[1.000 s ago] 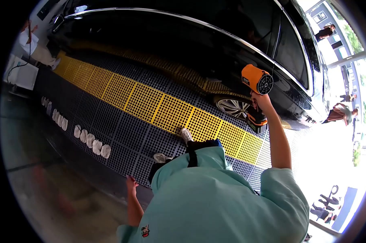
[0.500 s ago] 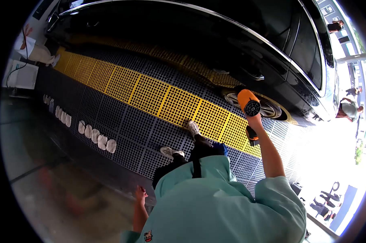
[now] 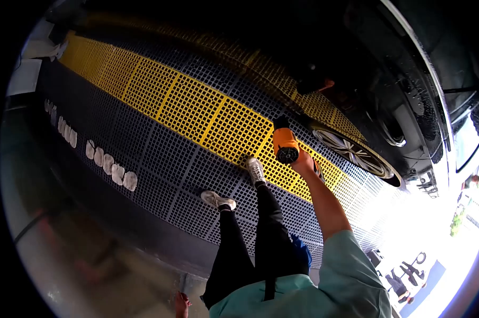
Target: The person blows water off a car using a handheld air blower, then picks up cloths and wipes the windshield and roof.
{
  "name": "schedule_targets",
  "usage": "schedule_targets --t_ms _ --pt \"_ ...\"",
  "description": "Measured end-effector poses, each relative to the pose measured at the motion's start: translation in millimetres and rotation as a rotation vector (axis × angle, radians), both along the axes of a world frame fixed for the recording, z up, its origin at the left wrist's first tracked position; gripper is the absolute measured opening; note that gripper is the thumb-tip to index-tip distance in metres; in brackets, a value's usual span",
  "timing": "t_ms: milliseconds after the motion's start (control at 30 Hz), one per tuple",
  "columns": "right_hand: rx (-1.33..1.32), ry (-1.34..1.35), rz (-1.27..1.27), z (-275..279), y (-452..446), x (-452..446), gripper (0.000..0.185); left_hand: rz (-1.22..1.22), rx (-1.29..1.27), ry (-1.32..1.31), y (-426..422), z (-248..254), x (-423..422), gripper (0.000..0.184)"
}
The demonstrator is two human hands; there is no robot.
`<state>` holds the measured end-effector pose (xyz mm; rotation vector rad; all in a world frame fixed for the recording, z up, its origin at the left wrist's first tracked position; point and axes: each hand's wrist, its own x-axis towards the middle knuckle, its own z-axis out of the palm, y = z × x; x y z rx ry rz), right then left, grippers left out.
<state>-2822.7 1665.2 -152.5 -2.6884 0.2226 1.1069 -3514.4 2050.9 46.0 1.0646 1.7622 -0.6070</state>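
Observation:
My right hand (image 3: 302, 161) is wrapped around the grip of an orange cordless blower (image 3: 286, 142). The round black grille at its back faces me, and its black nozzle points away toward the lower side of a glossy black car (image 3: 430, 106). Part of the blower's base shows behind my wrist. A spoked wheel (image 3: 353, 152) of the car is to the right of the blower. Low in the view, my left hand (image 3: 182, 303) hangs by my side with its fingers loosely apart, and nothing shows in it.
Yellow grid tiles (image 3: 189, 108) and dark grid tiles (image 3: 165, 153) cover the floor. Several pale rounded pads (image 3: 111, 168) lie in a row at left. Another person's leg (image 3: 41, 49) shows at far left, beside a white box (image 3: 23, 77). Bright daylight comes from the right.
My right hand has moved left and slightly down in view with the blower, away from the wheel. My view has tilted, showing more of my legs. My left hand sits lower in the frame.

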Motion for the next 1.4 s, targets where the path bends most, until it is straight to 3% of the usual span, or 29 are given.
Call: schedule_targets --t_ms 100,167,200,300,333,367,433,533,567,633,733,867,1067,1300,1400 --pt "-0.024 -0.015 0.042 -35.6 9.1 13.5 0.055 0.072 -0.031 0.011 -23.4 -1.5 -3.3 0.055" --pt "-0.018 0.038 0.041 -16.1 17.2 25.6 0.055 0.042 -0.092 0.021 -29.1 1.1 20.2 0.054" --pt "0.081 -0.062 0.058 0.6 15.1 22.9 0.051 0.039 -0.085 0.006 -32.5 0.2 25.2 0.053" --pt "0.134 -0.072 0.0 89.0 11.2 7.4 0.036 0.039 -0.093 -0.165 -32.2 -2.1 33.1 0.051" --pt "0.166 -0.222 0.11 103.0 -1.4 -5.5 0.034 0.061 -0.082 -0.176 -30.1 -13.3 37.6 0.051" --pt "0.124 -0.105 0.179 133.2 -10.9 -12.7 0.034 0.078 -0.075 -0.185 -26.3 -18.6 37.4 0.05" --pt "0.124 -0.199 0.076 220.8 -13.3 -36.4 0.04 0.125 -0.094 -0.267 -17.7 -32.7 54.5 0.05" --pt "0.147 -0.502 0.245 287.3 -67.5 -61.7 0.045 0.18 -0.12 -0.387 -6.0 -57.2 69.5 0.05" --pt "0.219 -0.639 0.263 315.3 -87.8 -67.0 0.038 0.188 -0.121 -0.415 -0.6 -65.9 72.1 0.05" --pt "0.381 -0.321 -0.436 374.5 -117.4 -65.5 0.007 0.165 -0.118 -0.475 9.9 -84.7 84.5 0.051" --pt "0.522 -0.444 -0.555 464.1 -155.7 -65.3 0.005 0.133 -0.117 -0.524 26.9 -102.4 95.4 0.051" --pt "0.597 -0.545 -0.463 549.4 -182.7 -50.5 0.015 0.165 -0.103 -0.542 46.2 -94.6 122.0 0.052" --pt "0.634 -0.63 -0.392 604.3 -153.9 -17.5 0.012 0.094 -0.098 -0.575 72.7 -92.2 132.8 0.052" --pt "0.658 -0.574 -0.347 598.3 -100.3 9.2 0.01 0.135 -0.103 -0.547 74.5 -79.0 141.0 0.051" --pt "0.631 -0.541 -0.276 589.0 -80.0 11.7 0.01 0.26 -0.043 -0.512 67.4 -94.0 142.1 0.058"
